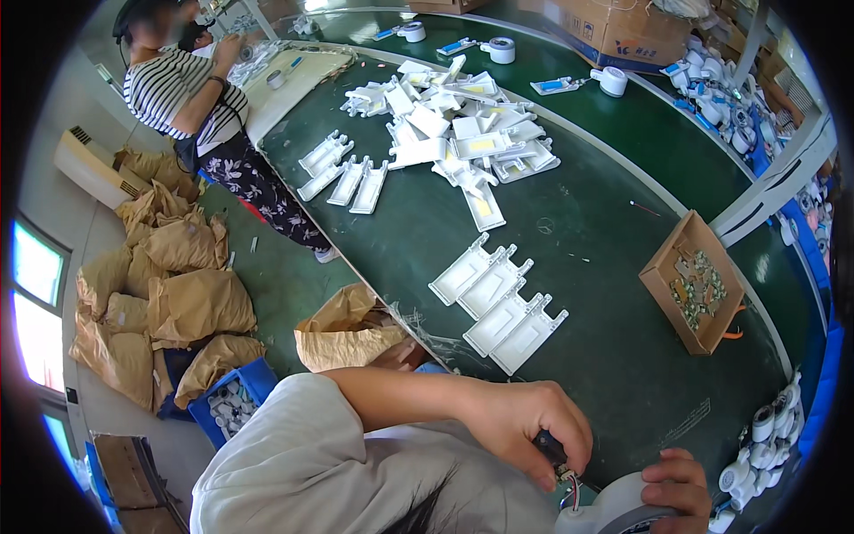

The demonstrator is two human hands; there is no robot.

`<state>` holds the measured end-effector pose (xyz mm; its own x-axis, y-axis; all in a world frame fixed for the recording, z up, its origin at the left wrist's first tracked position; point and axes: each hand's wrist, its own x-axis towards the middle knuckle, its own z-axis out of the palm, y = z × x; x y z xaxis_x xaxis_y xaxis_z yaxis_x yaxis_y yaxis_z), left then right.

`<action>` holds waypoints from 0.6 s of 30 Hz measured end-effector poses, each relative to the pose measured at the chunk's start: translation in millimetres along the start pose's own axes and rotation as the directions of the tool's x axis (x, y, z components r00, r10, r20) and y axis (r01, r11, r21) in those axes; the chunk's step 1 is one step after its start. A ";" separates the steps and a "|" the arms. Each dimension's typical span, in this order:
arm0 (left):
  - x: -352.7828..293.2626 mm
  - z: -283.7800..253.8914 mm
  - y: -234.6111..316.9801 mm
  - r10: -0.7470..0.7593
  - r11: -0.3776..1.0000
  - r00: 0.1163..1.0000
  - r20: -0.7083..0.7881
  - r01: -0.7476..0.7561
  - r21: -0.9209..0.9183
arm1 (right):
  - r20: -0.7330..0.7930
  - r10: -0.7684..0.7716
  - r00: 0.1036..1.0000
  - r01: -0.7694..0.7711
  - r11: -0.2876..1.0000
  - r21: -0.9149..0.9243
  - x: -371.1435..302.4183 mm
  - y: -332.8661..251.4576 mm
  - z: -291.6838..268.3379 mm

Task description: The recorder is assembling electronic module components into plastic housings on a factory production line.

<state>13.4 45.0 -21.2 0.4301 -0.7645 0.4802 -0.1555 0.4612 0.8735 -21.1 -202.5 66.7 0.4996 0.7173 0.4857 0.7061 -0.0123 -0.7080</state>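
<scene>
- So you're mid-job on one white round-headed unit (618, 500) – low at the front edge of the green table (605, 294), partly cut off by the frame.
- L hand (529, 427): thumb & fingers pinched narrow on a small dark piece (549, 445); exact type hard to tell.
- R hand (680, 489): fingers curled round the unit's head, prob. steadying it.
- Thin wires (576, 494) run out of the unit by your L fingertips, bare to view – so I'd call this one part-done, wiring not yet covered. Can't tell if the joint itself is finished.
- Ahead of you: four white tray-shaped shells (494, 325) lined up, none on your unit yet.
- Further back: big pile of white casing parts (471, 147), some w/ yellowish patches, plus a smaller shell group (356, 185) on its L. Looks like plenty left.
- Small circuit boards (698, 287), lots, sit in the cardboard box (663, 289) to your R.
- Three white units w/ blue parts (612, 82) lie spaced along the green belt (676, 120); stage unclear. More white units (765, 445) heaped at far R.
</scene>
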 end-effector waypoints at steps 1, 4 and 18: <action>-0.4 -0.2 0.8 0.011 0.999 1.000 -0.016 -0.011 -0.035 | -0.005 -0.017 1.000 0.017 1.000 -0.006 1.0 0.7 0.3; -0.2 2.5 0.3 0.033 0.999 0.997 -0.068 -0.035 -0.024 | 0.001 -0.043 0.999 0.043 0.999 0.033 2.0 5.2 -1.1; -1.6 1.5 0.7 -0.004 1.000 0.995 -0.101 0.001 -0.030 | 0.076 -0.126 0.989 0.121 0.991 0.066 -1.5 19.7 -7.4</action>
<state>11.2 45.9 -21.3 0.5183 -0.7172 0.4659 -0.1279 0.4736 0.8714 -4.2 -209.0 55.9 0.3672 0.7641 0.5304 0.7268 0.1202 -0.6763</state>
